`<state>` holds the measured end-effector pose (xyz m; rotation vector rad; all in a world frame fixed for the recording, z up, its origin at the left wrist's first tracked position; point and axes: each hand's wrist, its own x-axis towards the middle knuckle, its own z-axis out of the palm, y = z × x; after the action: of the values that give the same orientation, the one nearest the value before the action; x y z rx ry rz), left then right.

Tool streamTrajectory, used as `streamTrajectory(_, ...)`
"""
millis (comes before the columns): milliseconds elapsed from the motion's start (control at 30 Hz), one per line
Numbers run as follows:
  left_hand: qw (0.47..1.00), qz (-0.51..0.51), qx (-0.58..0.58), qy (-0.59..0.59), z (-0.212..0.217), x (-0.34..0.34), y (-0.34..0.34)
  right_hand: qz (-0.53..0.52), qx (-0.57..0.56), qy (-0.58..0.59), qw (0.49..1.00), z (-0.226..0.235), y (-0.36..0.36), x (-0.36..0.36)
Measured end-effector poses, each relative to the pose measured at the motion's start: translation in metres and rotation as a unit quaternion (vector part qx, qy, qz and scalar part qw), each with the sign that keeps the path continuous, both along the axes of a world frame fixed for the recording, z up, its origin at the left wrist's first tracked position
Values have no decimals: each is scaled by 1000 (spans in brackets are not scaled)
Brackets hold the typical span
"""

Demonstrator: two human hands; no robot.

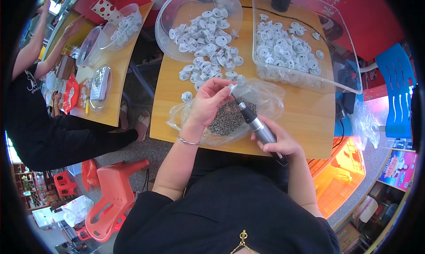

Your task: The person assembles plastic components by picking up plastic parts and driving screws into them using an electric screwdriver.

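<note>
- Because it is a small moulded white plastic disc (232,87), the piece at the centre of the work looks light, stiff and smooth, likely to slip or spin, so a pinch across its rim seems the safest hold.
- It sits at the fingertips of the left hand (207,104), which close on its edge just above the clear bag of small dark screws (230,117).
- From below right, the tip of an electric screwdriver (256,124) meets the disc; the right hand (276,141) wraps shut around its grey barrel.
- Beyond the bag, loose discs spill from a tipped round clear bowl (177,6), and more lie in a clear rectangular tray (345,63) on the wooden table (305,121).
</note>
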<state>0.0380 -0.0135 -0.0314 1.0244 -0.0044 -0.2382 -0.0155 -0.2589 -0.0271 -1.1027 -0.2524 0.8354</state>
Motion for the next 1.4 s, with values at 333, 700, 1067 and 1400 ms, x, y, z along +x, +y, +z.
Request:
streamTrajectory(333, 1000, -9, 2, -11, 1, 1, 3, 13, -23, 3, 1000, 1, 0, 0)
streamTrajectory(700, 1000, -17, 6, 9, -4, 2, 7, 7, -16, 2, 1000, 0, 1, -1)
streamTrajectory(1067, 997, 50, -37, 48, 7, 6, 4, -11, -6, -6, 1000, -3, -1, 0)
streamTrajectory(1400, 933, 118, 130, -316, 109, 86, -44, -21, -10, -17, 1000, -5, 0, 0)
